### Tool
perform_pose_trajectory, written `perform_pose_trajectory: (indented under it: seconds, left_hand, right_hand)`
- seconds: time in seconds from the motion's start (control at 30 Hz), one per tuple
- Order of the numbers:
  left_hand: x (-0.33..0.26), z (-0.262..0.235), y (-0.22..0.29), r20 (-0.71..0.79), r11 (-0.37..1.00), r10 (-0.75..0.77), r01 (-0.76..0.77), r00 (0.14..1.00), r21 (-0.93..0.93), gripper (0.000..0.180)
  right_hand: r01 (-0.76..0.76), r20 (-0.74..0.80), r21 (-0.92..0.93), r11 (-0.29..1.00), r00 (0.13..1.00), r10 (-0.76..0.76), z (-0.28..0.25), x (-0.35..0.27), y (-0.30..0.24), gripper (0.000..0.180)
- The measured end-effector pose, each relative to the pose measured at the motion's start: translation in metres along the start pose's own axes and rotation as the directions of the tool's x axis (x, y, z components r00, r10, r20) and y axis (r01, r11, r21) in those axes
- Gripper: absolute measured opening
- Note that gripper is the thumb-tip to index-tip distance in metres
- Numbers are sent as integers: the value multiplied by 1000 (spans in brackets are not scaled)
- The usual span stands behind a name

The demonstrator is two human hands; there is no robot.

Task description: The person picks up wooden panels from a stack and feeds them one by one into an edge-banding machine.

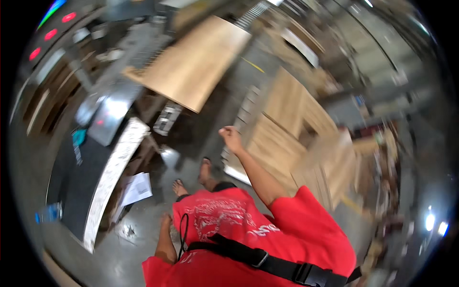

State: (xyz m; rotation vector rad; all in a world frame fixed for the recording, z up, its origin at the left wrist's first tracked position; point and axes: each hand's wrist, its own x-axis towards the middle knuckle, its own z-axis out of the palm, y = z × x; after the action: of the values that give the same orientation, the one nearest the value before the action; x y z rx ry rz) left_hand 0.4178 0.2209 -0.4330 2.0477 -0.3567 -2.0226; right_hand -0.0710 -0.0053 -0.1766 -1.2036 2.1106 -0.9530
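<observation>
My right hand (231,138) is raised in front of me with its fingers curled in, and nothing shows in it. It is nearest to a stack of light wooden panels (275,148), which lies just to its right; I see no contact. My left hand (166,220) hangs low by my left side, small in view, its fingers too unclear to read. Ahead, a large wooden panel (196,62) rests on a machine bed with a toothed or roller-like edge.
On my left stands a dark-topped table (71,186) with a pale edge. A plastic bottle (49,213), a teal object (79,137) and white paper sheets (137,189) are around it. A grey floor strip (184,160) runs between machine and stack. Much of the view is motion-blurred.
</observation>
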Motion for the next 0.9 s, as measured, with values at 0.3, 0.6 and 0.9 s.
perform_pose_trajectory:
  seconds: [0.3,0.6,0.9]
  left_hand:
    - [-36,-42,13,98,907,-90,40,991,419,23]
    - [-33,51,142,279,655,370,-462,886,598,22]
    - [-192,250,88,425,566,1,-351,905,746,26]
  right_hand:
    - [153,251,-813,562,963,102,-154,-393,311,24]
    - [-793,-693,-135,594,504,515,-293,-436,291,42]
    - [-802,-885,-341,491,450,121,-458,-354,292,69]
